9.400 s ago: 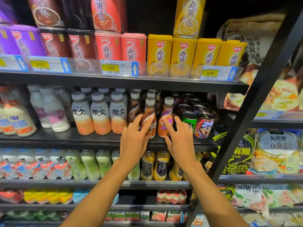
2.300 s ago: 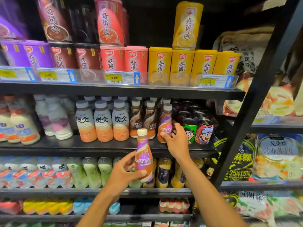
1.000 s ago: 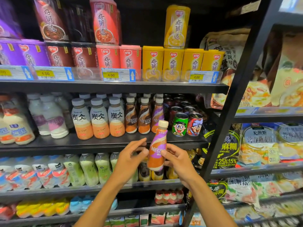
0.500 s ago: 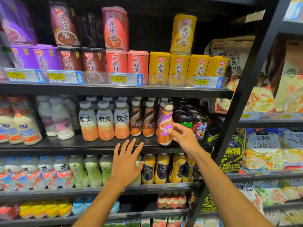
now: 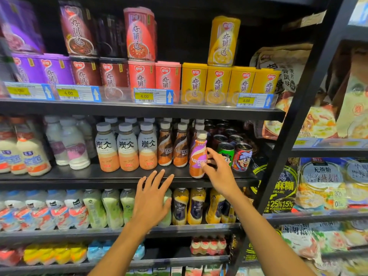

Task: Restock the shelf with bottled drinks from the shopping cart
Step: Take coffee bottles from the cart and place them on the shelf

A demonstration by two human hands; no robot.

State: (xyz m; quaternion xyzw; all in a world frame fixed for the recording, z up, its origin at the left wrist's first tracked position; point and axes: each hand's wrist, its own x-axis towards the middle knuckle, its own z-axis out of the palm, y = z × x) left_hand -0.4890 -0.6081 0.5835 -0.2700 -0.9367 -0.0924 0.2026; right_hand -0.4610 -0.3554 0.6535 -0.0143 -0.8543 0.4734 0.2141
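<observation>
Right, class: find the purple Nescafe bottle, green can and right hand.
purple Nescafe bottle (image 5: 196,154), head view, its label.
green can (image 5: 227,151), head view, its side.
right hand (image 5: 221,173), head view, its back.

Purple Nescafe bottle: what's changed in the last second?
The purple Nescafe bottle went up from in front of the shelf edge onto it and now stands right of the brown Nescafe bottles. The left hand let go and hovers open; the right hand still pinches it. Latte bottles and cans are unchanged.

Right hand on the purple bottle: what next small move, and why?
Probably the right hand should nudge the purple Nescafe bottle back, level with the brown Nescafe bottles, then let go: it stands nearer the front edge of the shelf than they do.
</observation>
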